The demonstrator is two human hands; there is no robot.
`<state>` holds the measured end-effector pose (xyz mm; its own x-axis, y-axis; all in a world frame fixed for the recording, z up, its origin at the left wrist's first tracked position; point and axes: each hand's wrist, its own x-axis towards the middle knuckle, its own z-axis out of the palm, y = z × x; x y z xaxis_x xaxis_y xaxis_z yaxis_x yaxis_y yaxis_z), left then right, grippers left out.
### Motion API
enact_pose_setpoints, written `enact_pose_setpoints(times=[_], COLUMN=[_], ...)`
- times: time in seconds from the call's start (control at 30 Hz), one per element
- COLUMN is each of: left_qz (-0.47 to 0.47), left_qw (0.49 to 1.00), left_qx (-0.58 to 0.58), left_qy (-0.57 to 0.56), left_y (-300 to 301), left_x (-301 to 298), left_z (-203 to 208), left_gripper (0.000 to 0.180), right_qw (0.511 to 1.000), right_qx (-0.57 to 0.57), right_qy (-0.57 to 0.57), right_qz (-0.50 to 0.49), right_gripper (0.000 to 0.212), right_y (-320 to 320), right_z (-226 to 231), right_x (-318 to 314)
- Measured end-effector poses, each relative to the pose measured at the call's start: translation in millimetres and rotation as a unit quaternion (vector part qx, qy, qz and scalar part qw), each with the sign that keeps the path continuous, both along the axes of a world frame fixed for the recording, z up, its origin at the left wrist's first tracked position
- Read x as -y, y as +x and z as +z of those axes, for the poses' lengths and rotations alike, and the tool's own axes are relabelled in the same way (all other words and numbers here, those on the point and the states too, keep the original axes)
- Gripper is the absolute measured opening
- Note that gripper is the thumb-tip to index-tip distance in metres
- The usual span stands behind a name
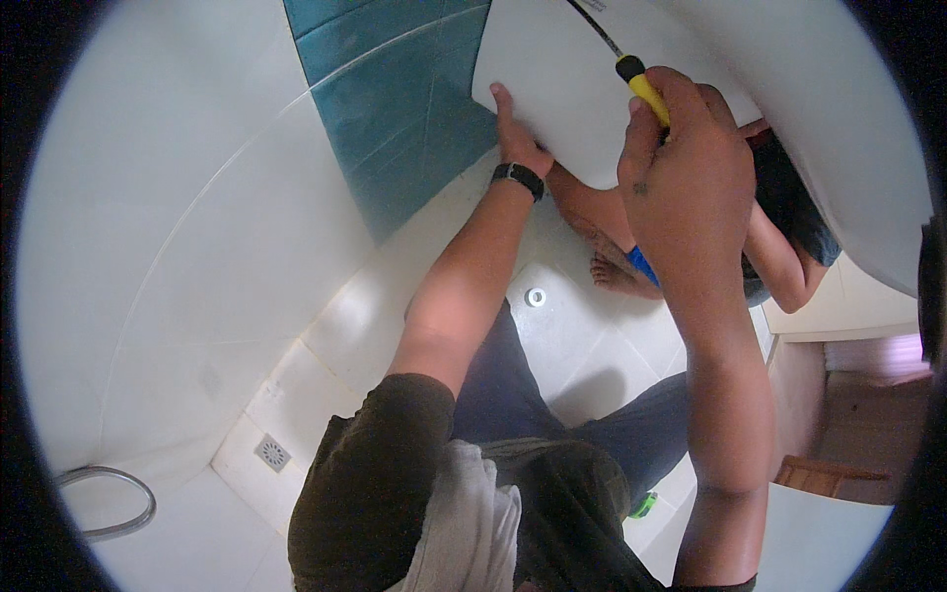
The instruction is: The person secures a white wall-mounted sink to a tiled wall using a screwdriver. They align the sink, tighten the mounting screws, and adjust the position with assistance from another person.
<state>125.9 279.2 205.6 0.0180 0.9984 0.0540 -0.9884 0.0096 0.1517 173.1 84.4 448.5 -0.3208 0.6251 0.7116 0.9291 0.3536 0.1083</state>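
Observation:
A screwdriver with a yellow and black handle and a dark shaft is held in my right hand, fingers wrapped round the handle. Its shaft points up and left across a large smooth white panel; the tip runs out of view at the top. My left hand, below a black wristwatch, grips the panel's lower left edge. The thumb lies up along the face, while the other fingers are mostly hidden.
Another person crouches beyond the panel, partly hidden, a bare foot on the white tiles. Teal tiles cover the wall at upper left. On the floor are a small white ring and a drain grate. A chrome loop stands lower left.

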Motion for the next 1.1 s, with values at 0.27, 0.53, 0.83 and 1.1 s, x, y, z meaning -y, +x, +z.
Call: enact_pose_setpoints(times=[0.27, 0.53, 0.83, 1.1], left_qz=[-0.012, -0.013, -0.017, 0.001], left_qw=[1.0, 0.999, 0.999, 0.999], left_qx=[-0.004, -0.022, -0.026, -0.032], left_qy=[-0.02, -0.034, 0.01, 0.019], left_y=[0, -4, -6, -1], left_x=[-3, 5, -5, -8], left_z=[-1, 13, 0, -4], left_gripper=[0.123, 0.112, 0.121, 0.116], right_qw=[1.0, 0.998, 0.999, 0.999], right_qx=[-0.002, 0.046, 0.032, -0.001], right_qy=[0.018, 0.048, 0.031, 0.01], right_qz=[0.023, 0.014, 0.031, 0.039], right_gripper=[0.03, 0.03, 0.034, 0.037], right_y=[11, 5, -2, -2], right_z=[-3, -3, -5, -6], right_x=[-3, -1, -2, -6])
